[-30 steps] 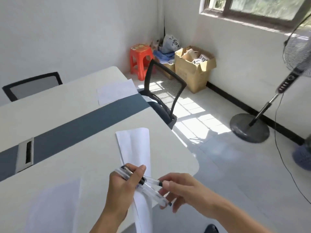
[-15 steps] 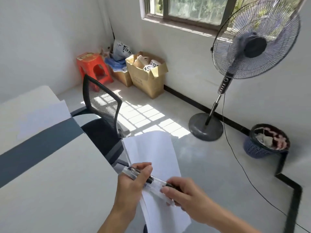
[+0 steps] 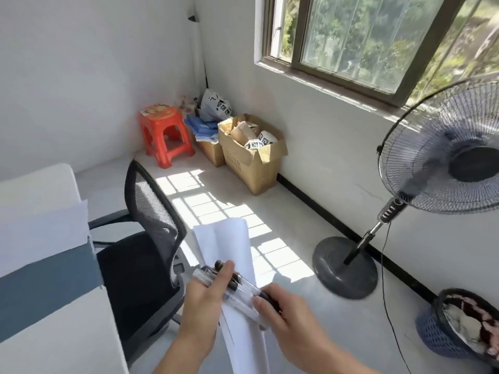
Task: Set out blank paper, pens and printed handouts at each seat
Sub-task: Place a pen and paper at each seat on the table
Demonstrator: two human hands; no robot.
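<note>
Chair (image 3: 145,255) between table (image 3: 54,333) and fan (image 3: 442,163)

A white table (image 3: 54,333) with a grey-blue strip (image 3: 46,287) bears one paper sheet (image 3: 40,233).

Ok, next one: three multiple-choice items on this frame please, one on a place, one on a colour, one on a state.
1. Where is the stool? A on a windowsill; B in the room's corner; C on a shelf.
2. The chair's colour? A black; B white; C green.
3. The left hand? A hanging empty; B gripping pens and paper; C flat, fingers spread.
Key: B, it stands where the walls meet; A, its mesh and seat are black; B, its fingers curl round both.
</note>
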